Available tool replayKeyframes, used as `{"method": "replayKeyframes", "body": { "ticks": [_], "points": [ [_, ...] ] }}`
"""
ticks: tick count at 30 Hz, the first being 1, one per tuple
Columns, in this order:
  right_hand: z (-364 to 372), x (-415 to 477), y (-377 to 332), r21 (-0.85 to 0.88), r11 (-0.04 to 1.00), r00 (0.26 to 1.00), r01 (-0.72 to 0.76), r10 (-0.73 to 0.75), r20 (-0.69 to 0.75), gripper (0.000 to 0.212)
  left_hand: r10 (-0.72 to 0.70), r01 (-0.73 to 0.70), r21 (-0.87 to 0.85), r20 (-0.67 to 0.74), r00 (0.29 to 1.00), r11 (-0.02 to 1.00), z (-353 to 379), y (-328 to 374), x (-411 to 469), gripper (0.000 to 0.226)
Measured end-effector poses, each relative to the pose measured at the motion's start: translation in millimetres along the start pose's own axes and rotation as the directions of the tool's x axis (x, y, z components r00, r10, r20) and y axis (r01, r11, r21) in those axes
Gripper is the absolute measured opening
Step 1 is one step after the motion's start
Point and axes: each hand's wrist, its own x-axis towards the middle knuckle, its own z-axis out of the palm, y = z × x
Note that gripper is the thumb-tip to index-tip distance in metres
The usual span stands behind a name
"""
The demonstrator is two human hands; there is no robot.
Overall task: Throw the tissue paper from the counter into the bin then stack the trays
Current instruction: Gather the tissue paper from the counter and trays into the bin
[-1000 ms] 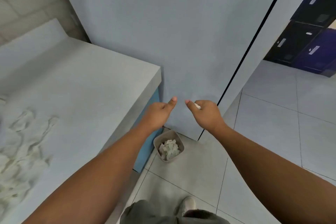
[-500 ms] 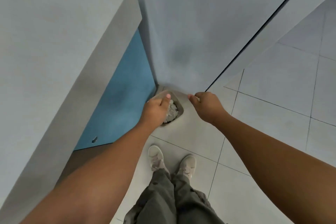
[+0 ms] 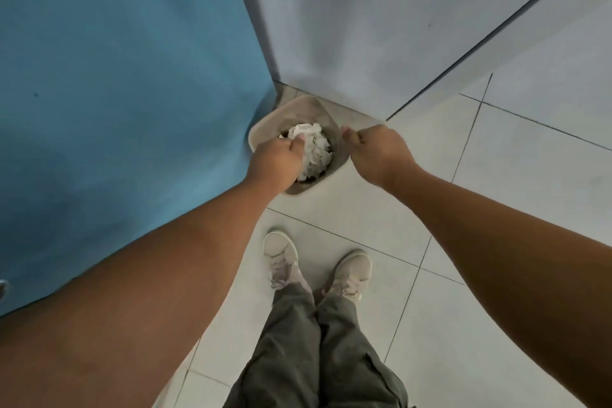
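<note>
your bin [image 3: 265,129] sits in the floor corner, tissue [image 3: 314,149] inside, between your hands, ahead of your shoes [image 3: 281,255].

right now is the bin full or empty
Nearly full: crumpled white tissue is heaped close to the rim of the bin, with the left hand over it.

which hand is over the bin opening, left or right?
The left hand: its closed fist sits over the bin, against the crumpled tissue paper inside. The right hand, also closed, is at the bin's outer right rim.
</note>
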Motion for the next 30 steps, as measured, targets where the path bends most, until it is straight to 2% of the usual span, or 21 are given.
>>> {"method": "replayKeyframes", "body": {
  "ticks": [3,6,8,11,14,17,20,25,27,30],
  "points": [
    [19.9,15.7,19.6,0.056,0.997,0.998,-0.053,0.051,0.049,0.062,-0.059,0.07,-0.128,0.087,0.995,0.989,21.0,-4.6,35.0,0.046],
    [38.7,29.5,40.3,0.186,0.972,0.984,-0.144,0.12,0.13,0.052,-0.164,0.23,-0.356,0.206,0.965,0.906,40.4,-8.6,63.1,0.034],
    [47.3,36.3,48.2,0.271,0.944,0.976,-0.189,0.15,0.159,0.039,-0.227,0.324,-0.485,0.249,0.942,0.812,47.7,-13.1,69.9,0.041],
    [52.3,43.5,50.6,0.264,0.948,0.977,-0.179,0.14,0.159,0.031,-0.242,0.336,-0.568,0.236,0.941,0.752,49.9,-21.2,70.5,0.053],
    [52.0,48.2,46.9,0.297,0.947,0.987,-0.122,0.083,0.14,0.027,-0.252,0.323,-0.525,0.204,0.946,0.787,45.9,-29.1,70.3,0.055],
    [52.6,55.7,37.2,0.354,0.93,0.988,-0.097,0.049,0.144,0.029,-0.236,0.288,-0.441,0.169,0.957,0.85,36.7,-34.3,67.3,0.056],
    [62.4,69.1,22.3,0.36,0.932,0.99,-0.039,-0.013,0.141,0.032,-0.242,0.282,-0.404,0.148,0.959,0.87,30.9,-38.9,64.6,0.055],
    [93.9,95.4,-4.1,0.16,0.986,0.966,0.056,-0.094,0.241,0.043,-0.245,0.269,-0.354,0.112,0.963,0.896,28.3,-46.1,63.6,0.049],
    [104.1,104.6,-4.5,0.077,0.996,0.957,0.036,-0.057,0.283,0.053,-0.229,0.247,-0.337,0.092,0.969,0.909,24.4,-44.1,65.9,0.049],
    [109.7,106.3,3.1,0.035,0.999,0.967,-0.011,0.002,0.253,0.065,-0.199,0.209,-0.278,0.065,0.978,0.938,14.9,-39.7,64.8,0.052]
  ]
}}
